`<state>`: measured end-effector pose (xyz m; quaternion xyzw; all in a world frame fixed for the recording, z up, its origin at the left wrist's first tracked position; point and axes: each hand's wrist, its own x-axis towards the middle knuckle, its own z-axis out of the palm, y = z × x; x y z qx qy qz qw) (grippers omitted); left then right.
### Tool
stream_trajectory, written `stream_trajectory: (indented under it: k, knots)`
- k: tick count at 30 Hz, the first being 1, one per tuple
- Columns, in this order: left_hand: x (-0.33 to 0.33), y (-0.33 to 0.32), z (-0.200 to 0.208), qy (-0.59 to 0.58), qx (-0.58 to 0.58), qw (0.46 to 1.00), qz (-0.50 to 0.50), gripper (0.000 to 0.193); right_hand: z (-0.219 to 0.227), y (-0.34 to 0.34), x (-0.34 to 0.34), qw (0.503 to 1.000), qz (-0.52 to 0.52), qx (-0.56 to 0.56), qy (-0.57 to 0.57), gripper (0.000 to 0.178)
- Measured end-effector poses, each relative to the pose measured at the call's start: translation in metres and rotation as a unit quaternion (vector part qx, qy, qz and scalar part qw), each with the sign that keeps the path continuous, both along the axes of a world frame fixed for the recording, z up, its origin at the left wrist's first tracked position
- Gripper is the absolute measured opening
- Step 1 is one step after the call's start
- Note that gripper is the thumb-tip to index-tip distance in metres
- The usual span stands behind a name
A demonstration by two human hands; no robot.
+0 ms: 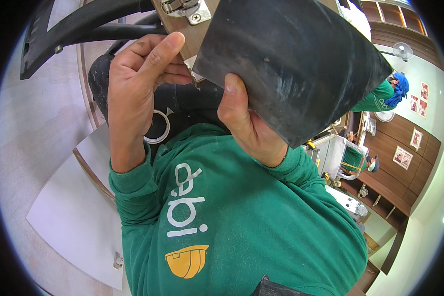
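In my right hand (246,116) is a smooth, dark black sheet (286,59) with pale scuffs. My thumb presses on its near edge, and the fingers are hidden beneath it. Behind the sheet, a wood-grain panel (195,39) carries a metal hinge (185,9) fixed by a screw. My left hand (143,74) has its thumb and curled fingers at the panel's lower corner, gripping its edge. The corner shows a pale, rough patch close to those fingertips. The black sheet covers most of the panel.
A pale ring (158,127) lies by my lap. At the lower left, a white panel (79,217) rests on the floor. Black tubular legs (98,24) stand at the upper left. To the right are a person in a blue head covering (398,90), a cluttered worktop and brown shelving.
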<state>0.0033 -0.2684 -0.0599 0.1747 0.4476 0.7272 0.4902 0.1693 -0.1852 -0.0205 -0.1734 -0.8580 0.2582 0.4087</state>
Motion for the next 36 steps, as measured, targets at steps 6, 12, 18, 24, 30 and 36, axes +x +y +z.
stream_trajectory:
  k: [6,12,18,24,30,36]
  knots:
    - [0.000,-0.001,0.000,0.003,0.002,1.000,0.002,0.029,0.003,-0.002,0.000,1.000,-0.005,0.002,0.001,0.019]
    - [0.000,0.000,0.000,0.003,0.001,1.000,0.002,0.029,0.003,-0.002,0.002,1.000,-0.002,0.004,0.007,0.017]
    - [0.000,0.000,0.000,0.002,0.002,1.000,0.003,0.028,0.010,-0.006,0.003,0.999,-0.010,-0.039,-0.015,0.018]
    - [0.001,0.000,0.001,0.005,-0.001,1.000,0.006,0.028,0.007,-0.006,0.000,0.997,-0.001,-0.075,0.017,0.018]
    - [0.002,0.001,-0.001,0.000,0.001,1.000,0.011,0.028,0.005,-0.003,0.000,0.999,0.000,-0.041,0.010,0.018]
    - [0.002,0.001,-0.001,0.001,0.004,1.000,0.010,0.029,0.002,-0.002,-0.001,1.000,-0.006,-0.023,0.017,0.019]
